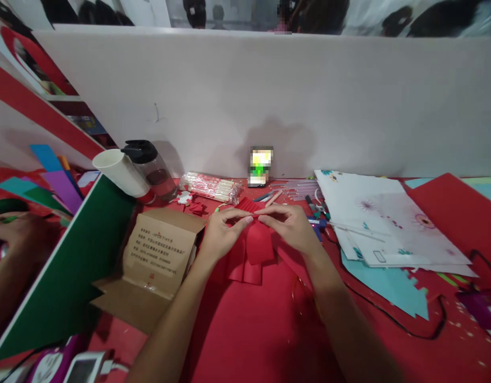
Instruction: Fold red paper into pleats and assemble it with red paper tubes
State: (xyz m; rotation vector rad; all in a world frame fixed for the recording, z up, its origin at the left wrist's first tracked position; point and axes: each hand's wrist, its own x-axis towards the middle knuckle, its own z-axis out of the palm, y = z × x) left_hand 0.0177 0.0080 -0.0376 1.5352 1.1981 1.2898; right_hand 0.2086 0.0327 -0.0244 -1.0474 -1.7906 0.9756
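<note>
Both hands meet near the middle of the red table, fingertips almost touching. My left hand (223,231) pinches the upper edge of a piece of red paper (259,246) between thumb and fingers. From the other side, my right hand (291,226) pinches that same edge. Below the fingers the paper hangs down, its lower end rounded. Under it lie more red paper strips (245,274), and a pleated red piece shows just behind the fingertips. Red on red makes the outlines hard to separate.
An opened cardboard box (159,255) stands left, beside a leaning green board (57,266), a white paper cup (119,170) and a bottle (153,170). Behind are wrapped sticks (211,186) and a propped phone (260,167). White sheets (389,218) lie right. Another person's hand (17,231) is far left.
</note>
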